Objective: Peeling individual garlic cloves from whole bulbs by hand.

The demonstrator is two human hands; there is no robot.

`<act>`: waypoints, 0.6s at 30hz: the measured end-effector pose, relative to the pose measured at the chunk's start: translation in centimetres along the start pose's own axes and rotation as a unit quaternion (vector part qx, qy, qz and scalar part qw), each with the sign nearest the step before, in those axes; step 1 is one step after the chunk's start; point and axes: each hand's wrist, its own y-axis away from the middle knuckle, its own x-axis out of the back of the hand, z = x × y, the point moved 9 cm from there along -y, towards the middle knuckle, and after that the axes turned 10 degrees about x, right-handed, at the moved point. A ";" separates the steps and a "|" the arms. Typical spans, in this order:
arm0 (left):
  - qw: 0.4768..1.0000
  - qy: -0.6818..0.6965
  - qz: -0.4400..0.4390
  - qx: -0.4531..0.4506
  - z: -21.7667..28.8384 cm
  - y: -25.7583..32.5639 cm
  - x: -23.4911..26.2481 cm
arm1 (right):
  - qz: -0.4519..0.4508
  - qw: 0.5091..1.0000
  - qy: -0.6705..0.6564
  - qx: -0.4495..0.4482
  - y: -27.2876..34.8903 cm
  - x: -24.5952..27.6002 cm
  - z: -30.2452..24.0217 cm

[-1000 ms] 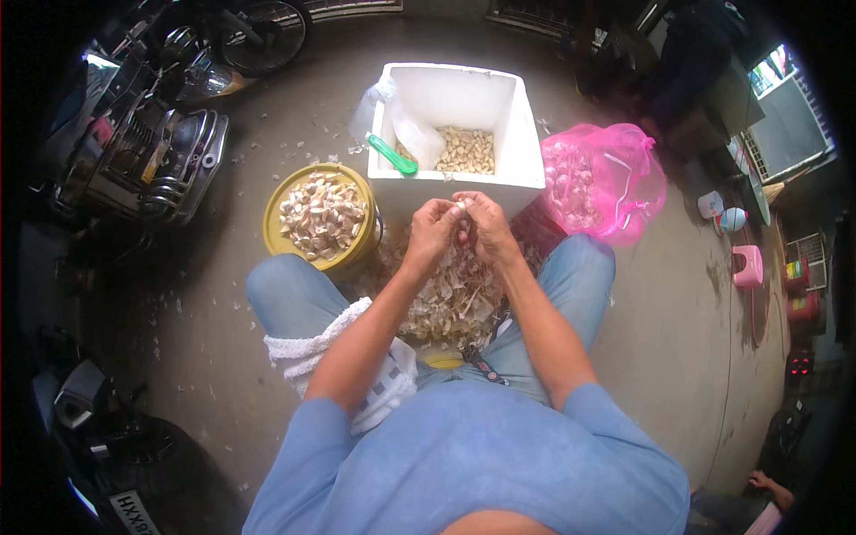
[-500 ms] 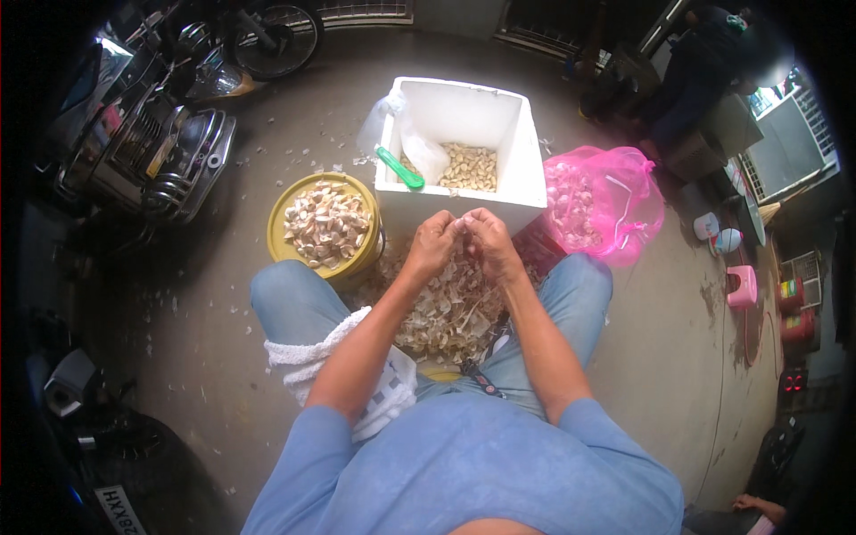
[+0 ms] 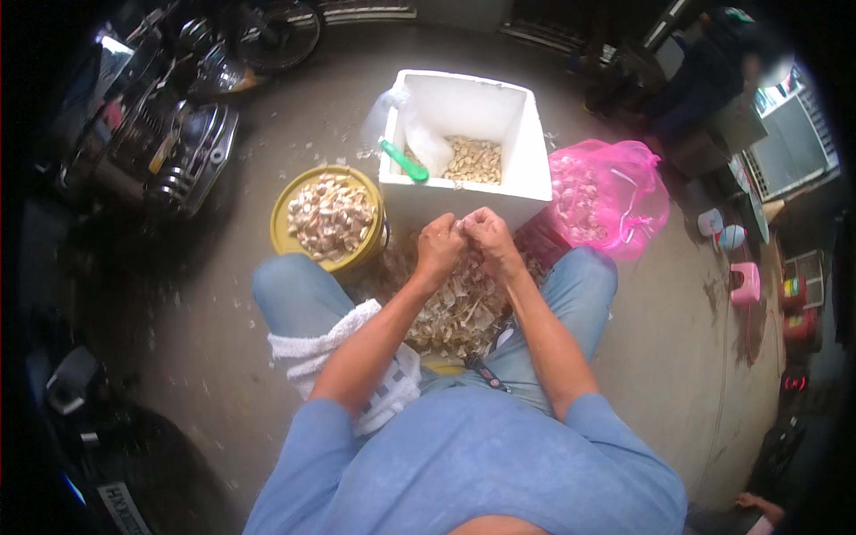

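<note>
My left hand [image 3: 440, 245] and my right hand [image 3: 489, 239] meet fingertip to fingertip above a heap of papery garlic skins [image 3: 450, 312] between my knees. Both are closed in a pinch on a small pale garlic clove, mostly hidden by the fingers. Just beyond them stands a white foam box [image 3: 468, 198] with peeled garlic cloves [image 3: 475, 160] in it. A clear plastic bag [image 3: 426, 143] and a green-handled tool [image 3: 403, 160] lie over its left edge. To the left, a yellow bucket [image 3: 279, 223] carries a heap of unpeeled garlic cloves [image 3: 330, 214].
A pink mesh bag of garlic [image 3: 580, 201] sits right of the box. A white towel [image 3: 308, 352] lies over my left thigh. Motorcycles [image 3: 178, 152] stand at the left. At the far right are a pink stool [image 3: 744, 283] and another person [image 3: 700, 80].
The whole view has shifted slightly. My hands stay pinched together at nearly the same place, with the fingers a little differently bent.
</note>
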 end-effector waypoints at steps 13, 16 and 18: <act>0.975 0.046 -0.216 0.022 -0.7 0.5 -1.5 | 0.043 0.998 0.047 0.022 -0.2 2.1 0.6; 0.974 0.073 -0.212 -0.024 0.3 0.2 -1.9 | 0.016 0.982 0.164 0.091 0.3 1.7 -2.0; 0.974 0.066 -0.215 -0.020 1.2 0.4 -1.9 | 0.033 0.990 0.111 0.081 0.7 1.8 -2.3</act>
